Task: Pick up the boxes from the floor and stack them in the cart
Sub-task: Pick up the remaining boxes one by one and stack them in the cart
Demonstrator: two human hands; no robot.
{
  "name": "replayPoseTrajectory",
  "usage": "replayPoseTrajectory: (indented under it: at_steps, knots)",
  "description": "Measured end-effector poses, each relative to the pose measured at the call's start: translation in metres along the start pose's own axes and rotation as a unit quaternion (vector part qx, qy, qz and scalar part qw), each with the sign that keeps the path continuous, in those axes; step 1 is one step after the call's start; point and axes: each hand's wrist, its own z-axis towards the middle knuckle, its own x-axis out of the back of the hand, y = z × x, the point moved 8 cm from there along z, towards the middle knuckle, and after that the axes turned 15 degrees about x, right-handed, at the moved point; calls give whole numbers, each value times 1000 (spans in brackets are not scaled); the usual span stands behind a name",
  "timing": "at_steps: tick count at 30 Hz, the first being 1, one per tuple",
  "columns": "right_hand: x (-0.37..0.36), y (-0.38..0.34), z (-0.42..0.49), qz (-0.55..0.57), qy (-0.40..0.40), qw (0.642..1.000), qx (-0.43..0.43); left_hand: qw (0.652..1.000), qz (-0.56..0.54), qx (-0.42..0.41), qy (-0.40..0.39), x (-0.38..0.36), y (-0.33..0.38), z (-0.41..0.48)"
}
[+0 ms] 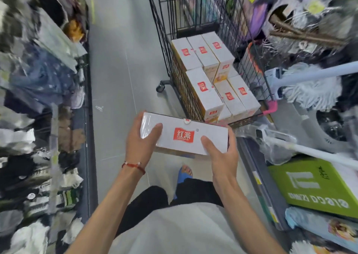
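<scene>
Left hand (142, 143): I see it gripping the left end of the box (184, 135).
Right hand (222, 157): gripping its right end.
Box position: held above the floor (116, 70), near the cart (168, 56).
Cart load: white boxes (203, 91) stacked inside.

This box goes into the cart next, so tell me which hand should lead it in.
Probably the right hand. Both hands grip the box, but the right holds the end nearer the cart, which stands ahead and to the right; the left hand is on the far end.
</scene>
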Motion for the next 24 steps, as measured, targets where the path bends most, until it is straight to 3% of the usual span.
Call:
replayPoseTrajectory:
  at_steps: [11, 24]
  knots:
    - [-73, -18, 130, 29, 131, 991, -17, 995, -3, 14, -94, -45, 114, 161]
    - [-177, -63, 230, 18, 325, 945, 21, 959, 125, -79, -242, -88, 258, 335]
